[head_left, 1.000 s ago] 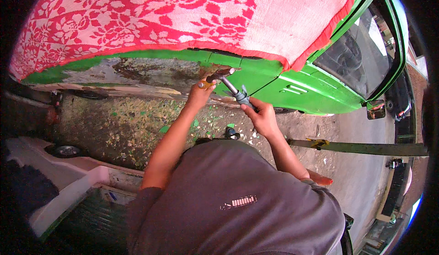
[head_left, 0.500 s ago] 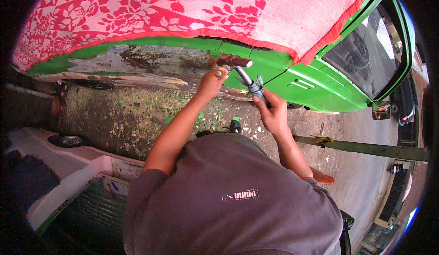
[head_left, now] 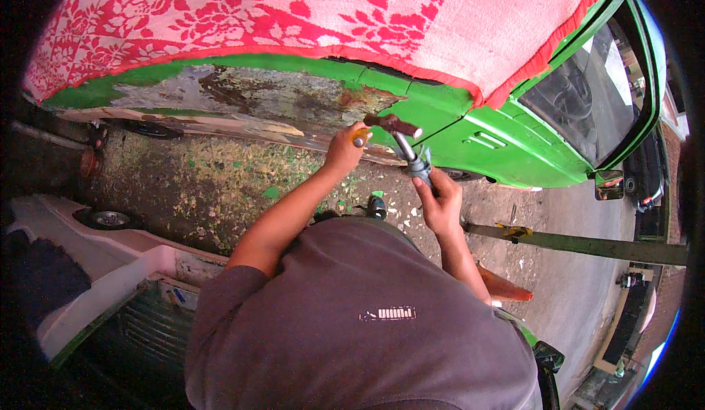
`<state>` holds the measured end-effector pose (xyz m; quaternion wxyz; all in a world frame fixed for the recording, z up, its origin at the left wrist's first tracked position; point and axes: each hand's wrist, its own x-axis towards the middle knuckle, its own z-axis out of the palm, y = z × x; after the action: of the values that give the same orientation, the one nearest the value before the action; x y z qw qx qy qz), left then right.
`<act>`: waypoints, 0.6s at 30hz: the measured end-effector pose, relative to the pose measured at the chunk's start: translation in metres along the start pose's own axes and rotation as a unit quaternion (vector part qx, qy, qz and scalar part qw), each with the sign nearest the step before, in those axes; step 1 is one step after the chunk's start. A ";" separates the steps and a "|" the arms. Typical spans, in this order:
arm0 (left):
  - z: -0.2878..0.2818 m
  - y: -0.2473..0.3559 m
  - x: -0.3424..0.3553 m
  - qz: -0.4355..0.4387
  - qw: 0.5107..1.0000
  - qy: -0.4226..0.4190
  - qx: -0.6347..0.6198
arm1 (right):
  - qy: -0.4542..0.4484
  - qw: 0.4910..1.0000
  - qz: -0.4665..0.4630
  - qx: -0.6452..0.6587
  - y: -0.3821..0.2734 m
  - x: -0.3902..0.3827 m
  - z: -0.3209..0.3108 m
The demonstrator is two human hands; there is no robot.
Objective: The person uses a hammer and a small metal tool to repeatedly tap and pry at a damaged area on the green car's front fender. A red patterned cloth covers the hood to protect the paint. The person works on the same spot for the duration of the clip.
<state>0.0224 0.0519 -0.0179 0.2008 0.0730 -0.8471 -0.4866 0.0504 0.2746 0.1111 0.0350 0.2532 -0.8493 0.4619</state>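
My left hand [head_left: 342, 150] is closed around a short tool with a yellow handle [head_left: 360, 137] and a round metal end cap. Its blade is hidden behind the hand, so I cannot tell whether it is a chisel or a screwdriver. My right hand [head_left: 442, 206] grips a hammer [head_left: 405, 147] with a metal shaft and grey wrapping on its grip. The hammer's rusty brown head hangs just beyond the yellow handle, beside the green car body [head_left: 439, 104]. Left of my hands, the paint is stripped to a patchy grey and rust-brown area [head_left: 268, 95].
A red and pink floral blanket [head_left: 294, 13] covers the car's upper side. Paint flakes litter the ground [head_left: 183, 182]. At right lie a long beam [head_left: 580, 242] and an orange cone-like object [head_left: 505, 285]. Another vehicle [head_left: 139, 245] stands behind at the left.
The hammer head has come away from the car body, toward me and slightly right. My left hand has shifted a little and turned, so the yellow handle now shows.
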 end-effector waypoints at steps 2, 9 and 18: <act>0.013 -0.028 -0.003 0.004 1.000 -0.014 0.010 | -0.029 0.999 -0.032 -0.028 0.004 -0.005 -0.001; 0.027 -0.059 -0.036 0.067 0.994 -0.078 0.025 | -0.050 0.993 0.087 -0.056 0.019 -0.028 0.005; -0.007 -0.040 0.000 -0.022 0.993 -0.063 -0.094 | 0.051 0.979 0.189 0.051 0.035 -0.022 -0.014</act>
<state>0.0228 0.0256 -0.0490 0.1424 0.0417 -0.8069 -0.5718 0.0502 0.3104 0.0857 -0.0232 0.0656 -0.8541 0.5155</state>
